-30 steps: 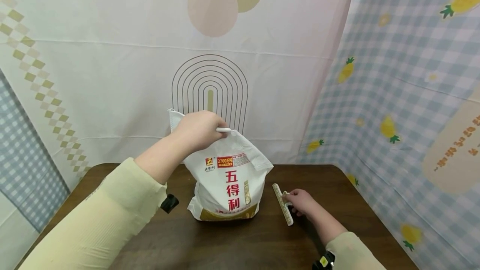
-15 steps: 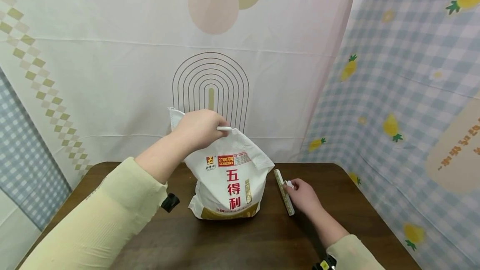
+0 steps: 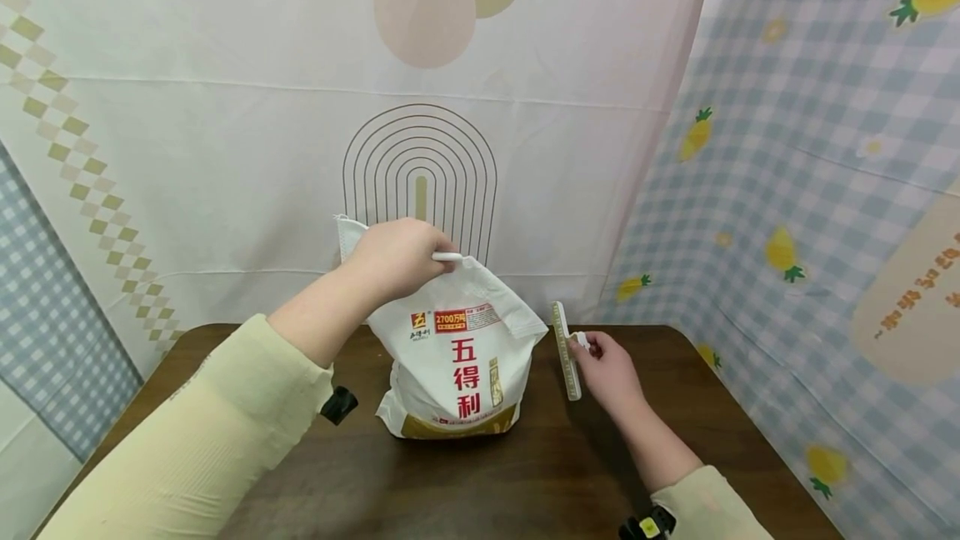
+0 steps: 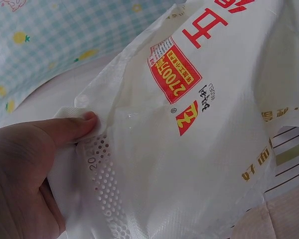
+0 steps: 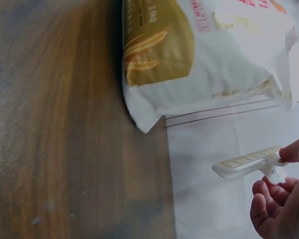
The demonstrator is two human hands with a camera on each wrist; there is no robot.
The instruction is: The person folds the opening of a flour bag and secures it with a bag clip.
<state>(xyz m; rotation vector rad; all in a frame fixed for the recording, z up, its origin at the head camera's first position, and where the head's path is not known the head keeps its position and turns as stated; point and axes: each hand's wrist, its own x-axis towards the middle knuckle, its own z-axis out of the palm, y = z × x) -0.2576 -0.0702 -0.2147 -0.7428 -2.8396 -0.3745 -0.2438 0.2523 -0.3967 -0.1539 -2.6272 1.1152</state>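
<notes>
A white bag with red characters [image 3: 442,348] stands upright on the table, its top folded over. My left hand [image 3: 397,257] grips that folded top, the thumb lying on the white fabric [image 4: 164,164] in the left wrist view. Right of the bag, my right hand [image 3: 609,369] pinches a long white clip [image 3: 566,352] by its handle, thumb on one side and fingers on the other. In the right wrist view the clip [image 5: 249,162] is held apart from the bag [image 5: 224,69], above the table.
The dark wooden table [image 3: 330,482] extends around the bag. Behind it hangs a pale patterned cloth [image 3: 555,173], and a blue checked cloth with pineapples [image 3: 750,215] hangs along the right side.
My right hand has raised the clip from the table and carried it away from me, towards the table's back edge. The left hand and the bag have stayed in place.
</notes>
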